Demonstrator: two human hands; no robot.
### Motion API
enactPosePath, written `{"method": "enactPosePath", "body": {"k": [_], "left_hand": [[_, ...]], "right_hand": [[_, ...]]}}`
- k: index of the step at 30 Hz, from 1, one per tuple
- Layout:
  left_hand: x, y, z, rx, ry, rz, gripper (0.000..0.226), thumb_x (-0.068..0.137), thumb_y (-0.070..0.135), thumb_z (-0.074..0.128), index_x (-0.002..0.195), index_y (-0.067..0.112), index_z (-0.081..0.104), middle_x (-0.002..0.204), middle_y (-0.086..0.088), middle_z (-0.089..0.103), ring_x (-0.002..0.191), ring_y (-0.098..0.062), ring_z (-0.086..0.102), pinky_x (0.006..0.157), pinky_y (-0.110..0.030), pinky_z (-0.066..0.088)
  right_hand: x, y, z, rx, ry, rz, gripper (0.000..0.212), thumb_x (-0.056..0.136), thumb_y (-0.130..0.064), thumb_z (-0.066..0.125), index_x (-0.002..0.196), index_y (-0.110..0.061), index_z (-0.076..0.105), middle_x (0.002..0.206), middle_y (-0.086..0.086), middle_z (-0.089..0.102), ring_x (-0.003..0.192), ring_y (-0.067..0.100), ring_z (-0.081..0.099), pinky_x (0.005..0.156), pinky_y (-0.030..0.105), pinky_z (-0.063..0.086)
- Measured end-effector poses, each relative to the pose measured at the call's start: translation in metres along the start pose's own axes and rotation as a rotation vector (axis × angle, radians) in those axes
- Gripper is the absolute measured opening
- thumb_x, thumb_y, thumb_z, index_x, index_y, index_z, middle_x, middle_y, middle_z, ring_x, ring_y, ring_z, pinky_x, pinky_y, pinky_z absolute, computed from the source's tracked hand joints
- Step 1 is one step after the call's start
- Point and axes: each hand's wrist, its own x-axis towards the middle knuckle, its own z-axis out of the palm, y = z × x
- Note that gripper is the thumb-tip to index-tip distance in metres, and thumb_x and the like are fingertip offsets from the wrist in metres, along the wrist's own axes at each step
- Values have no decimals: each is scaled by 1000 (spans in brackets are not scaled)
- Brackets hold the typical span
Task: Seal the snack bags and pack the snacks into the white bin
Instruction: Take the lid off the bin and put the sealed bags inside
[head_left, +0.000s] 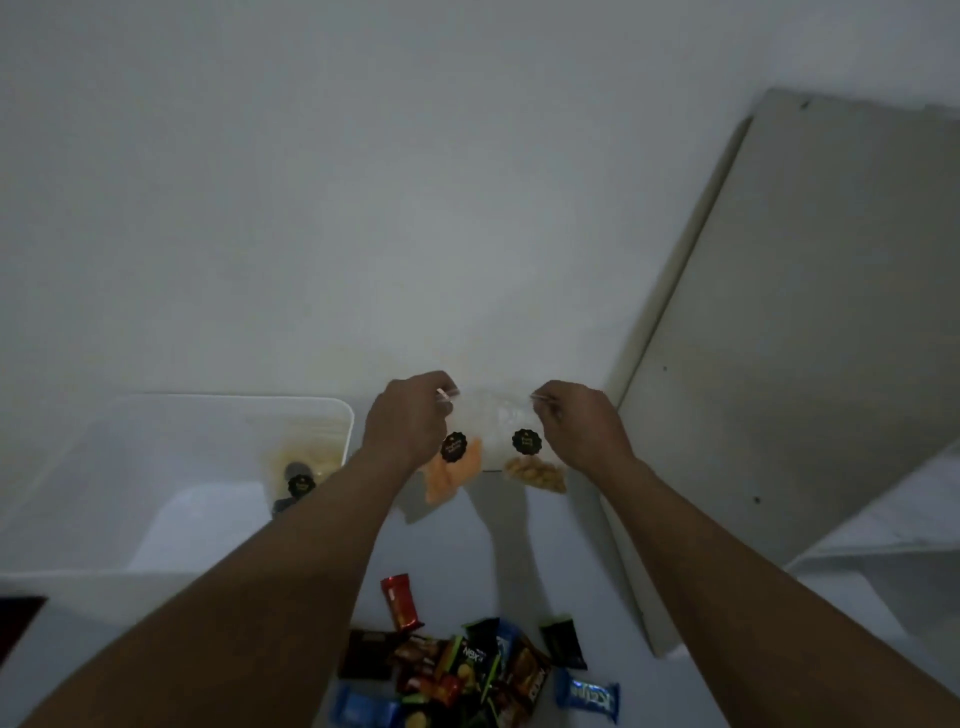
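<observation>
I hold up a clear snack bag (498, 421) with a round black sticker and pale brown snacks at its bottom. My left hand (410, 421) pinches its top left corner and my right hand (576, 421) pinches its top right corner. A second clear bag with orange pieces (449, 475) and a black sticker hangs just under my left hand; I cannot tell whether my hand holds it. The white bin (171, 431) stands at the left with one stickered snack bag (304, 473) inside its right end.
A pile of several wrapped snack bars (467, 670) lies on the white table near me, with a red bar (399, 601) and a blue bar (587, 693) at its edges. A beige board (779, 338) leans at the right against the white wall.
</observation>
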Motion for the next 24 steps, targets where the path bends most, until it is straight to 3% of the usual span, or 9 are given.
{"method": "enactPosePath", "body": {"k": [2,5,8,14,17,20,24], "left_hand": [[-2,0,-27,19,3,28,23,88,15,61,100,32,70,103,1,74,98,-23,66,80,-31,50],[-7,-7,-67,35,14,60,28,93,18,58,111,33,71,117,1,71,109,-22,63,86,-29,46],[-12,-21,-107,45,47,68,21,94,25,60,109,30,73,117,3,71,109,-21,63,81,-26,43],[-20,-70,-177,78,43,59,30,93,16,58,113,33,72,119,2,70,108,-21,63,81,-23,41],[-22,-96,-203,106,20,81,41,93,13,54,120,41,67,125,1,67,107,-20,64,86,-27,47],[-19,-122,-222,111,1,87,36,95,19,52,117,42,69,126,3,66,98,-21,69,92,-34,51],[-17,-155,-239,100,37,93,27,95,25,54,107,39,74,121,10,69,91,-17,71,91,-32,51]], "right_hand": [[-2,-20,-11,-1,9,3,22,95,-15,51,105,-19,70,95,1,72,88,22,65,69,27,46],[-6,-55,-24,-5,-17,0,41,92,-5,50,121,-29,64,102,0,69,95,20,64,79,29,50],[-9,-91,-30,-55,-29,-57,55,91,-2,48,132,-35,59,110,0,66,103,21,61,87,31,49],[-11,-169,-15,-91,-7,-142,42,97,-12,47,130,-33,62,116,-1,68,108,20,62,90,30,49],[-13,-202,3,-73,-23,-158,38,98,-14,48,127,-32,65,116,-1,69,107,20,64,91,32,52],[-14,-228,24,-33,-28,-153,36,98,-13,50,126,-30,66,114,-1,70,105,19,64,90,31,51],[-13,-254,58,94,-56,-98,35,95,-8,52,123,-24,67,107,0,71,95,17,68,86,31,54]]}}
